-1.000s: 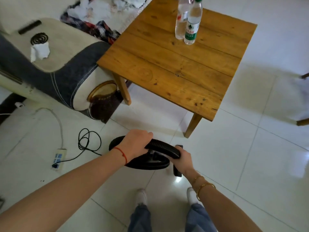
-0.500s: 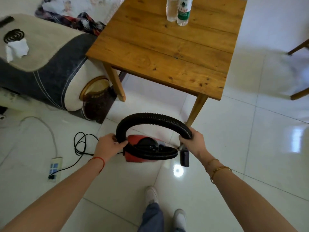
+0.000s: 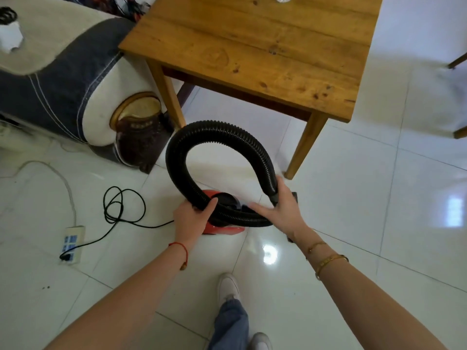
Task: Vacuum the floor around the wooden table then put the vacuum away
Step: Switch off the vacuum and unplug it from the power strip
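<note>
A small red vacuum (image 3: 222, 229) sits on the white tile floor just in front of the wooden table (image 3: 255, 49). Its black ribbed hose (image 3: 219, 128) arches up in a loop above it. My left hand (image 3: 193, 217) is shut on the hose near the vacuum body. My right hand (image 3: 279, 207) grips the other end of the hose at the nozzle, with the fingers spread over the coiled hose. The nozzle tip is hidden behind my right hand.
A sofa arm (image 3: 75, 79) stands left of the table. The vacuum's black cord (image 3: 118, 205) lies looped on the floor and runs to a white power strip (image 3: 72, 245). Chair legs (image 3: 457, 61) show at the right edge. My feet (image 3: 228, 289) stand below.
The hose has been lifted from lying flat on the vacuum into a tall arch. My left hand slid down to the hose's base. The view moved closer to the table.
</note>
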`<action>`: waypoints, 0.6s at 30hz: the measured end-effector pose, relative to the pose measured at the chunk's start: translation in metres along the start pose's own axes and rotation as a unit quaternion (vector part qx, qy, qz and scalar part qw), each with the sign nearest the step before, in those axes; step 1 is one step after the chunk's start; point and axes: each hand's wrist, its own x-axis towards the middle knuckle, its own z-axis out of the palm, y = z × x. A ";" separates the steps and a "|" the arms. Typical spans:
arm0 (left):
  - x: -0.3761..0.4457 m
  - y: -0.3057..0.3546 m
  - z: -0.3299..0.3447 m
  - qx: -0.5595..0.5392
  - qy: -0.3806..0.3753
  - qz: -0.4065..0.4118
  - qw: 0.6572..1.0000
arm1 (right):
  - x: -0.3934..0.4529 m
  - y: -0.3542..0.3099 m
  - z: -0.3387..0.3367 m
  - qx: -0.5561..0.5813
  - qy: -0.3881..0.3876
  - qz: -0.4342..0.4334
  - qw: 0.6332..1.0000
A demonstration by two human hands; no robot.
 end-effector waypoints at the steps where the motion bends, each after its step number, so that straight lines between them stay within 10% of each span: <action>1: -0.003 0.003 0.002 -0.006 0.006 0.011 1.000 | -0.004 0.005 0.008 -0.008 -0.018 0.002 1.000; 18: -0.026 0.005 0.016 -0.021 -0.050 0.187 0.981 | -0.008 0.019 0.072 -0.072 0.143 -0.044 0.986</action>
